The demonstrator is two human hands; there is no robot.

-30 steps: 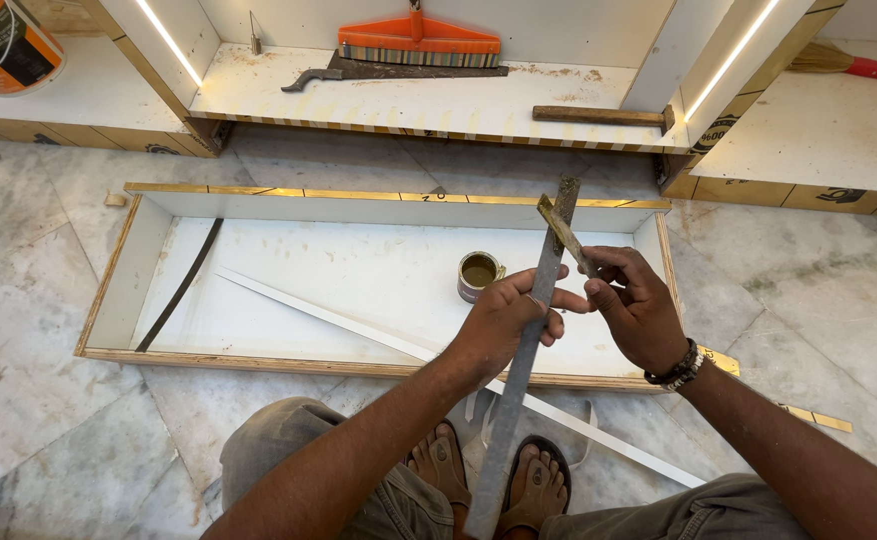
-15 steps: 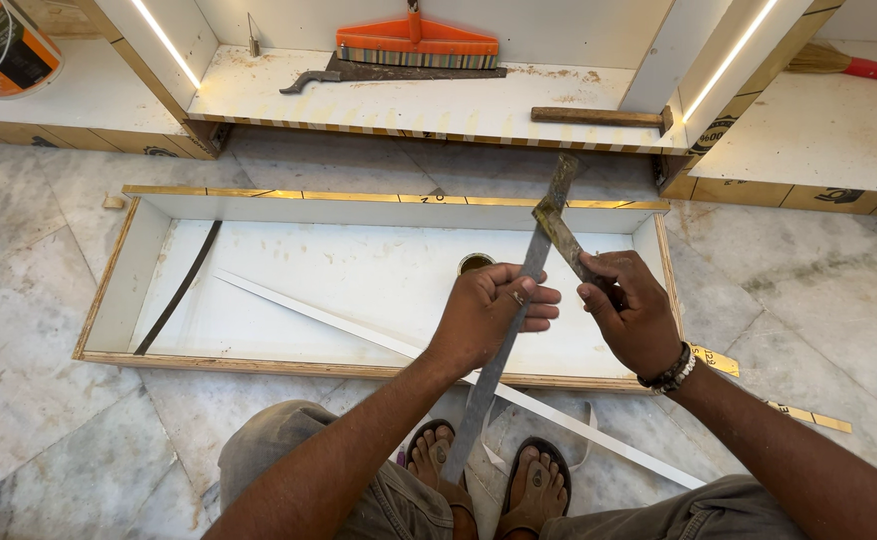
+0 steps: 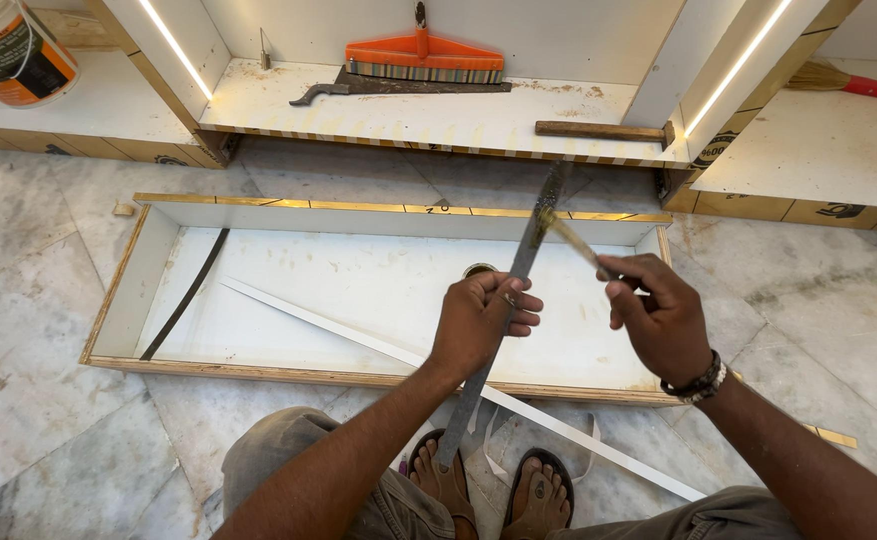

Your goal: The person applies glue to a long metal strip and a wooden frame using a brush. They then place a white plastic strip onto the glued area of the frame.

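My left hand [image 3: 480, 322] grips a long dark flat metal strip [image 3: 529, 240] around its middle, holding it slanted so its top end points toward the shelf and its bottom end hangs between my feet. My right hand [image 3: 661, 318] holds a small brush [image 3: 570, 240] by its handle, with the bristle end against the strip's upper part. Both hands hover over a shallow white wooden box [image 3: 138, 285] lying on the marble floor. A small round tin [image 3: 478, 270] stands in the box, mostly hidden behind my left hand.
A thin white strip [image 3: 328, 322] lies diagonally across the box and out over its near edge. A dark curved strip [image 3: 186, 295] lies at its left. On the shelf behind are an orange squeegee-like tool [image 3: 423, 55], a dark metal bar [image 3: 398, 88], a wooden stick [image 3: 598, 130] and a tub [image 3: 13, 45].
The strip has tilted and shifted so its top points farther up and right. My right hand has drawn back to the right, with the brush now stroking the strip's upper part.
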